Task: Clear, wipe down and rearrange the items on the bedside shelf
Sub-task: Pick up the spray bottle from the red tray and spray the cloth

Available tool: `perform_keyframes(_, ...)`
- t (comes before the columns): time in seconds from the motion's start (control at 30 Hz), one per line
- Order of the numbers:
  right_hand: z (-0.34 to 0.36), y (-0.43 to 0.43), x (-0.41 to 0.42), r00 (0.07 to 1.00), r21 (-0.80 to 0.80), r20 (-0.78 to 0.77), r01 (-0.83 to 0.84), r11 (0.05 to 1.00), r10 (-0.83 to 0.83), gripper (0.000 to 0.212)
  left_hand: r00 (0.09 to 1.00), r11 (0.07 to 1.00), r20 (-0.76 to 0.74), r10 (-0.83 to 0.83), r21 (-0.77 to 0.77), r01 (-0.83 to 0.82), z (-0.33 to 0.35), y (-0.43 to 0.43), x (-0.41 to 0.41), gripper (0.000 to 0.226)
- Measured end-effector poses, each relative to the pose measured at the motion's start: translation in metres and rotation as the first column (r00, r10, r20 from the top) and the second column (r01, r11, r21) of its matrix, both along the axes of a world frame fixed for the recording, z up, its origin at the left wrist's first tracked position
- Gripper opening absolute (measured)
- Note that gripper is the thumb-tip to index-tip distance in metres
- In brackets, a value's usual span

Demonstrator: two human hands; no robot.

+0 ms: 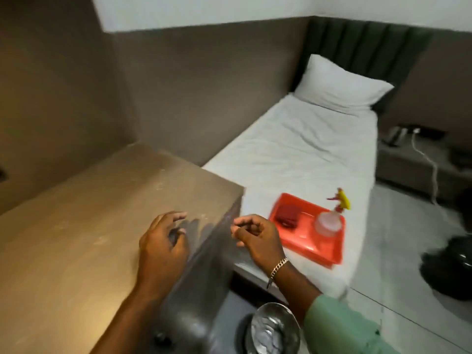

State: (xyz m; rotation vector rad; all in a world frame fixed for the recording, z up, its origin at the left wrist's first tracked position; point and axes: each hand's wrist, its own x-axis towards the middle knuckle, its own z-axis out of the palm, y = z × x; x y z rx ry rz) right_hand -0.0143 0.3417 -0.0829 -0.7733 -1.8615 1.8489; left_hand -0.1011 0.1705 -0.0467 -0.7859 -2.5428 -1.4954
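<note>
Left hand: the left hand (163, 241) hovers over the shelf top near its right edge, fingers loosely curled and a little spread, holding nothing, its shadow falling on the surface beside it.
Right hand: the right hand (258, 238) hangs just past the shelf's right edge, over the gap towards the bed, fingers curled in with thumb and forefinger close together; whether anything is pinched between them, I cannot tell. A gold chain bracelet (278, 267) sits on the wrist, and a green sleeve (342, 325) shows at the bottom edge.
Shelf: the bedside shelf (84, 226) fills the lower left, and the brown top that shows is bare, with faint pale smudges towards its far edge.
Tray: a red tray (304, 241) lies on the bed (293, 154), near the foot-end corner closest to the shelf.
On the tray: a dark red folded item (286, 215) at the tray's left side, too blurred to name; a clear spray bottle (329, 221) with a yellow and red trigger stands upright at the tray's far right corner.
Pillow: a white pillow (339, 83) rests at the head of the bed against the dark green headboard (362, 49).
Below: a round shiny metal bowl (273, 328) sits low down between the shelf and the sleeve.
</note>
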Motion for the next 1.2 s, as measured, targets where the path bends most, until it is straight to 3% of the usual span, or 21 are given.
perform_keyframes(0.13,-0.052,0.112,0.056,0.967,-0.008,0.113,0.232,0.973,-0.229,0.017,0.977,0.978,-0.064,-0.206,-0.049,0.203,-0.031,0.098,0.024,0.030)
perform_keyframes(0.27,-0.122,0.224,0.089,0.851,0.044,0.252,0.465,0.884,-0.461,0.016,0.968,0.964,0.055,-0.245,-0.088,0.249,-0.099,0.216,0.050,0.038)
perform_keyframes(0.37,-0.167,0.298,0.098,0.770,0.187,0.304,0.530,0.827,-0.562,0.032,0.944,0.911,0.143,-0.297,-0.254,0.325,-0.166,0.291,0.064,0.046)
perform_keyframes(0.47,-0.203,0.362,0.094,0.784,0.284,0.315,0.459,0.842,-0.534,0.053,0.889,0.684,0.189,-0.416,-0.580,0.443,-0.234,0.337,0.084,0.059)
perform_keyframes(0.57,-0.222,0.404,0.075,0.863,0.309,0.281,0.333,0.891,-0.420,0.065,0.856,0.438,0.250,-0.453,-0.774,0.458,-0.275,0.346,0.095,0.084)
perform_keyframes(0.73,-0.230,0.442,0.040,0.949,0.298,0.137,0.234,0.925,-0.284,0.059,0.843,0.370,0.309,-0.440,-0.793,0.484,-0.288,0.346,0.095,0.094)
perform_keyframes(0.9,-0.213,0.443,0.013,0.972,0.330,0.109,0.163,0.930,-0.209,0.070,0.863,0.500,0.314,-0.396,-0.714,0.490,-0.261,0.340,0.084,0.079)
perform_keyframes(0.97,-0.194,0.430,0.008,0.986,0.287,0.075,0.118,0.951,-0.146,0.072,0.894,0.649,0.265,-0.361,-0.618,0.445,-0.230,0.328,0.076,0.068)
perform_keyframes(1.07,-0.154,0.391,0.008,0.999,0.312,0.009,-0.039,0.949,0.038,0.079,0.967,0.860,0.166,-0.194,-0.445,0.249,-0.170,0.294,0.065,0.056)
perform_keyframes(1.2,-0.097,0.308,0.013,0.926,0.318,-0.059,-0.338,0.886,0.374,0.080,0.996,0.920,-0.025,0.081,-0.382,-0.084,-0.094,0.222,0.070,0.048)
